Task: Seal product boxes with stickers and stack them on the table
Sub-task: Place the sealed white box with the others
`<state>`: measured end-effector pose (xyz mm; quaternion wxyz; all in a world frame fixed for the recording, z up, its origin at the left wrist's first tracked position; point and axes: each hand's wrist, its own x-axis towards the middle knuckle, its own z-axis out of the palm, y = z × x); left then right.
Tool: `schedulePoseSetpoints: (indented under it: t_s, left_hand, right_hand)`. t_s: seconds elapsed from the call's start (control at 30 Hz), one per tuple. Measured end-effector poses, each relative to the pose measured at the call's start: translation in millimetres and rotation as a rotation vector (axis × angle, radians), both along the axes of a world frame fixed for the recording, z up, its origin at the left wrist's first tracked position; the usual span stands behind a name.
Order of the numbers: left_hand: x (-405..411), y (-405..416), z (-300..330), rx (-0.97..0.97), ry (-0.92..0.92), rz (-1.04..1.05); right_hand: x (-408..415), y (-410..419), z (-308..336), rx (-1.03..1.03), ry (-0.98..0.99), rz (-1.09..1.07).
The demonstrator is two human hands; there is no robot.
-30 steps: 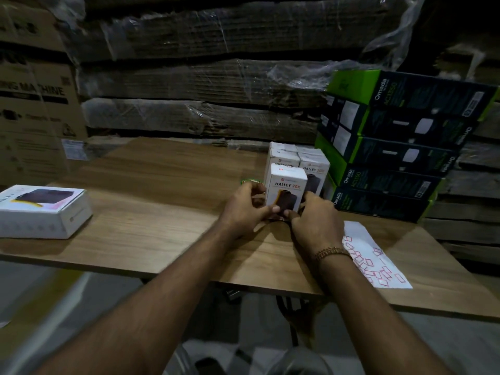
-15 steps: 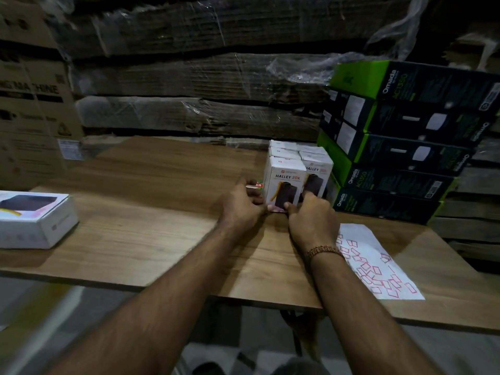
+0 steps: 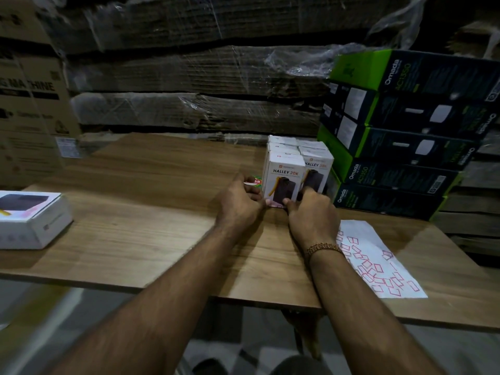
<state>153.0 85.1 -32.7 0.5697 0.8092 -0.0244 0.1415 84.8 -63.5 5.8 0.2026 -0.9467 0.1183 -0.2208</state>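
Setting the Halley 20K box (image 3: 282, 180) into its row

Left hand (image 3: 239, 203) and right hand (image 3: 313, 212) pinch its lower corners; keep that grip low, squaring it against the neighbouring Halley box (image 3: 318, 169) on the surface (image 3: 151, 226).

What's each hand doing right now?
Left hand: holding the front white box at its base.
Right hand: holding the same box.

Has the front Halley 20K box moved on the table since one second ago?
Yes. The front Halley 20K box went down and back: earlier tilted and apart, it now stands upright in line with the neighbouring Halley box.
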Motion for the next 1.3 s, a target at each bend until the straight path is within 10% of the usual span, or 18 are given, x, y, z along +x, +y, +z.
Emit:
schedulePoseSetpoints:
  t_s: [1.3]
  left_hand:
    - [-58.1, 20.3, 22.3, -0.041, 0.099, 0.144]
  right_hand:
    - [-5.2, -3.2, 2.2, -0.068, 0.089, 0.031]
